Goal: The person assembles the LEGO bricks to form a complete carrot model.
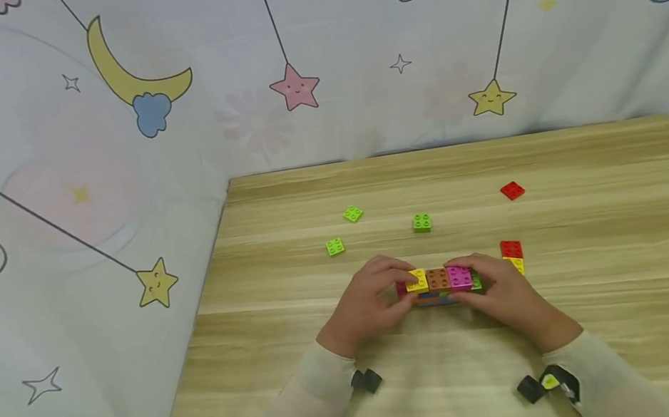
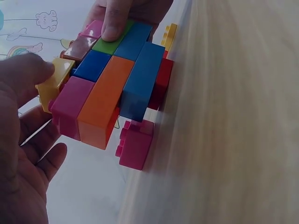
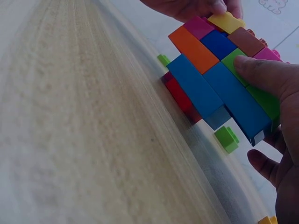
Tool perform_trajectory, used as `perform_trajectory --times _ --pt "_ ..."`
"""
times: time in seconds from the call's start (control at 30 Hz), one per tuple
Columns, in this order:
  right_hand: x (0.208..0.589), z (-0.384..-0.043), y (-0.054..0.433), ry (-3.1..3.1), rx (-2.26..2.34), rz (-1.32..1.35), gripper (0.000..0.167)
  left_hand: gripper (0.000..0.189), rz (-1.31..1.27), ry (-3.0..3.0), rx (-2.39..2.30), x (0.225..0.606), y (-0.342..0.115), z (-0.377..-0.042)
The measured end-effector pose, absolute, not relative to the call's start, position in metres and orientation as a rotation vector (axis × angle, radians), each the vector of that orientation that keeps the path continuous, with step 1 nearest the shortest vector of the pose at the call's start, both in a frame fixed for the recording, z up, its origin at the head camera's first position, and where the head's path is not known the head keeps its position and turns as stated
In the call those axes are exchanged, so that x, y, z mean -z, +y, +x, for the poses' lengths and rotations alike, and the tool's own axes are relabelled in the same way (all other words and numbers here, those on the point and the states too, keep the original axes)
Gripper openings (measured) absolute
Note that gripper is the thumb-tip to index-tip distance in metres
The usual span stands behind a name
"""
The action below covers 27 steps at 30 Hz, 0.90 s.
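A wall of stacked toy building bricks stands upright on the table between both hands. Its top row shows a yellow brick (image 1: 415, 281), a brown brick (image 1: 438, 280) and a magenta brick (image 1: 459, 278). Below come magenta, dark blue and green bricks, an orange brick (image 2: 105, 93), long blue bricks (image 3: 196, 86) and a red brick (image 3: 180, 98) at the bottom. My left hand (image 1: 371, 300) pinches the yellow brick at the left end, thumb on its near face. At the other end my right hand (image 1: 509, 290) grips the wall, thumb on a green brick (image 3: 232, 65), fingers partly hidden behind.
Beyond the wall lie lime green bricks (image 1: 352, 214), one of them thicker (image 1: 422, 223). A red brick (image 1: 512, 190) lies farther back on the right. Close by the right hand are another red brick (image 1: 511, 249) and a yellow one (image 1: 516, 264). A printed curtain (image 1: 360, 118) hangs behind the table.
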State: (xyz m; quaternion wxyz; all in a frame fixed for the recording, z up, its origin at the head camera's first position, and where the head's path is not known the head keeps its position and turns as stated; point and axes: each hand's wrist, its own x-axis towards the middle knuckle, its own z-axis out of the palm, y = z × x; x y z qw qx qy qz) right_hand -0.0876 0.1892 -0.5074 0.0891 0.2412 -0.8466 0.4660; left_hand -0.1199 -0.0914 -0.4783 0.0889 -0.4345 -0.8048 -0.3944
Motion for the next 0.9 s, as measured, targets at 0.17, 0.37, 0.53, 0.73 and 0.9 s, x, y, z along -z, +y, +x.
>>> perform_trajectory --times 0.17,0.37,0.53,0.73,0.9 --pt "0.506 -0.087 0.189 -2.53 -1.373 0.712 0.052 0.018 -1.302 -2.394 1.146 0.479 -0.09 -0.121" --pt "0.506 -0.088 0.189 -2.533 -1.393 0.705 0.051 0.016 -1.323 -2.379 1.133 0.474 -0.091 -0.12" --pt "0.505 -0.088 0.189 -2.542 -1.41 0.681 0.048 0.015 -1.329 -2.393 1.156 0.469 -0.09 -0.118" --pt "0.504 -0.088 0.189 -2.571 -1.393 0.655 0.046 0.013 -1.34 -2.448 1.166 0.466 -0.088 -0.118" --pt "0.505 -0.088 0.189 -2.566 -1.403 0.655 0.044 0.011 -1.365 -2.443 1.131 0.461 -0.086 -0.117"
